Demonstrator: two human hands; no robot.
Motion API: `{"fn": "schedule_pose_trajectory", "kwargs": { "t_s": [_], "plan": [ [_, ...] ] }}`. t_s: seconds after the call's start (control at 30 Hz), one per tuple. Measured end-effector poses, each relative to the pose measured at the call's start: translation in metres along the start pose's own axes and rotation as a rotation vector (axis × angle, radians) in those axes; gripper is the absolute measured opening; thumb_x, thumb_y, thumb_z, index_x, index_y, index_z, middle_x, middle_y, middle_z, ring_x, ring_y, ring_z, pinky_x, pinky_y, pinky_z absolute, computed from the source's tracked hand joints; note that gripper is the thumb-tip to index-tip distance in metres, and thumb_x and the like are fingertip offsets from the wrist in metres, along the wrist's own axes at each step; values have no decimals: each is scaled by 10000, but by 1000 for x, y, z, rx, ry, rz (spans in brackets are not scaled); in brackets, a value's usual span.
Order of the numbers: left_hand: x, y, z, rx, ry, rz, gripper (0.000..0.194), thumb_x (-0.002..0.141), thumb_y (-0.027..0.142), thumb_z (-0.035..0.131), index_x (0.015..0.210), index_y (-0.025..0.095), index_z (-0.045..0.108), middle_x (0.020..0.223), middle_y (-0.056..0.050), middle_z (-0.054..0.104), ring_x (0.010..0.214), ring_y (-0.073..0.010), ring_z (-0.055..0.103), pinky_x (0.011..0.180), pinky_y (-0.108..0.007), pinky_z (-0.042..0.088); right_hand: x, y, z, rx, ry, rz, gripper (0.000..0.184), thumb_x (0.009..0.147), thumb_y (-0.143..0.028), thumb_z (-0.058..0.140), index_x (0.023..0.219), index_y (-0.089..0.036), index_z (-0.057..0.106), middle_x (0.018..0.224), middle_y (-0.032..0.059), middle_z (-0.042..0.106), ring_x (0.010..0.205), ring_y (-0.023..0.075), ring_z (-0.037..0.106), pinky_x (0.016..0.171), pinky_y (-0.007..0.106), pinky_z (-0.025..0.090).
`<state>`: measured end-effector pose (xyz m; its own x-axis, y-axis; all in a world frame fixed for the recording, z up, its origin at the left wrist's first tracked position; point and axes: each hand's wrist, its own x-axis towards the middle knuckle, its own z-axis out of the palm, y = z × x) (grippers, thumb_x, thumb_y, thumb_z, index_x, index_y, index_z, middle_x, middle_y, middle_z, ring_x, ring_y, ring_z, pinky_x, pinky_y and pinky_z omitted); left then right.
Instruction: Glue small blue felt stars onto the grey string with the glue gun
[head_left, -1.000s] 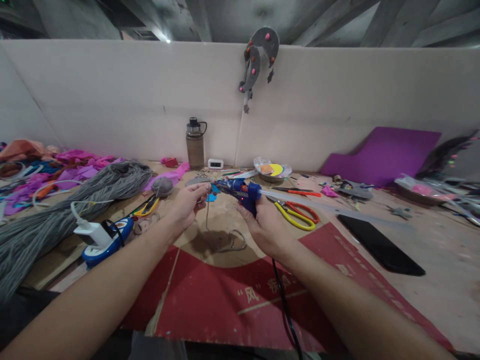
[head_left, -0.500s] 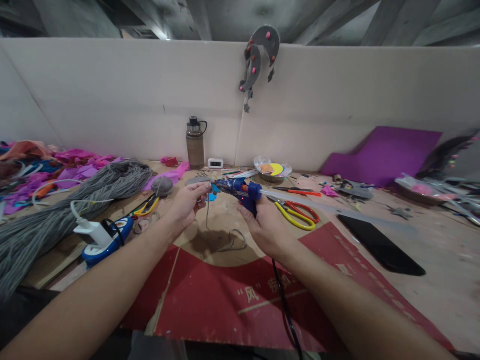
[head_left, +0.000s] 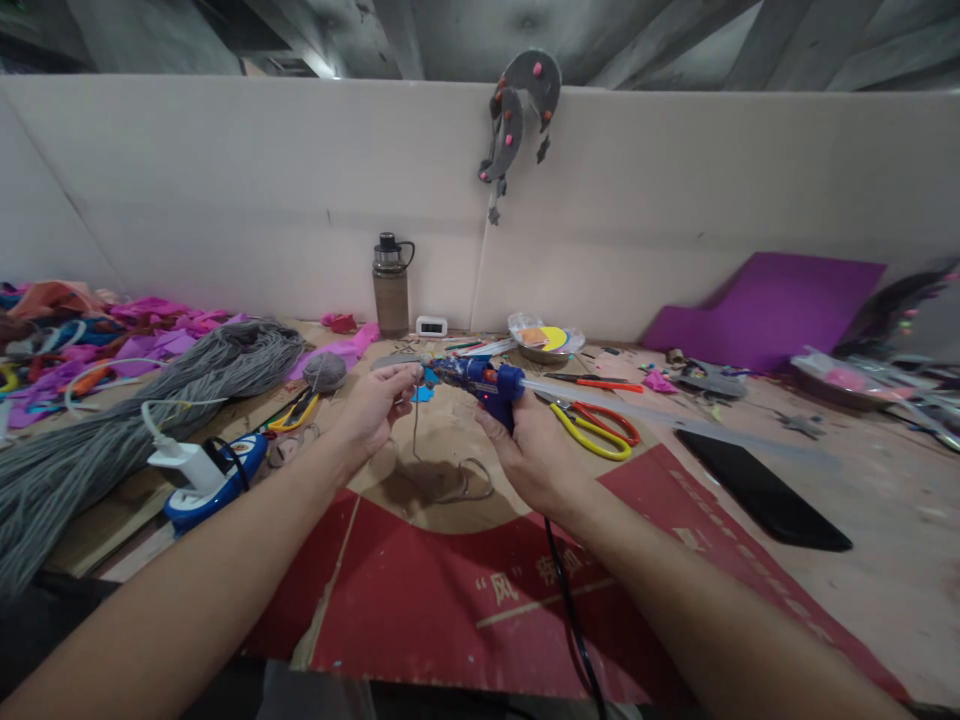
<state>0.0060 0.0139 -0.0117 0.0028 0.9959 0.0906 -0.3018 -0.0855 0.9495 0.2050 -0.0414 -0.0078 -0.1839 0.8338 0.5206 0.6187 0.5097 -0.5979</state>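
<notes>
My right hand [head_left: 536, 450] is wrapped round the handle of a blue glue gun [head_left: 491, 385], which has a clear glue stick [head_left: 555, 391] in its back end and a small red light. The gun's nozzle points left, at the fingertips of my left hand [head_left: 381, 405]. Those fingers are pinched on a grey cord [head_left: 416, 425] that hangs down and loops on the cardboard [head_left: 427, 575]. Whether the nozzle touches the cord, I cannot make out. A grey yarn ball [head_left: 325, 372] lies left of my left hand.
Scissors with yellow and red handles [head_left: 596, 432] and a black phone [head_left: 761, 488] lie to the right. Grey yarn [head_left: 180, 395] and a blue power strip [head_left: 217, 490] are at left. A bottle [head_left: 390, 290] stands at the back. The gun's black cable [head_left: 570, 610] runs over the front edge.
</notes>
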Motion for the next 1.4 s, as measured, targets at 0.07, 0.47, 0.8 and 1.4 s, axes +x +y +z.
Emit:
{"fn": "schedule_pose_trajectory", "kwargs": {
  "t_s": [0.07,0.47,0.8,1.4],
  "plan": [
    [0,0,0,10,-4,3,275,590,336,833,680,144,657,602,32,515,520,-57,389,468,-184,271,0,1,0,0,10,-13,362,923,-324,473,1225,-140,549,1150,177,677,1024,306,640,892,462,506],
    [1,-1,-1,-12,-4,-12,266,590,322,837,690,143,666,623,28,529,531,-52,403,476,-172,286,0,1,0,-4,14,-5,353,921,-331,469,1207,-144,557,1166,183,667,1039,312,638,904,463,501],
    [0,0,-1,-33,-14,-13,246,608,300,817,679,147,638,612,32,520,511,-50,394,446,-168,284,-1,2,2,-16,23,10,370,918,-353,464,1211,-142,548,1132,190,671,1021,324,642,872,467,508],
    [-2,-1,4,158,35,255,216,662,302,771,726,148,634,613,24,570,519,-70,465,492,-206,348,26,53,10,300,-155,618,154,874,-314,551,798,-179,543,614,5,592,480,132,569,513,284,528]
  ]
}}
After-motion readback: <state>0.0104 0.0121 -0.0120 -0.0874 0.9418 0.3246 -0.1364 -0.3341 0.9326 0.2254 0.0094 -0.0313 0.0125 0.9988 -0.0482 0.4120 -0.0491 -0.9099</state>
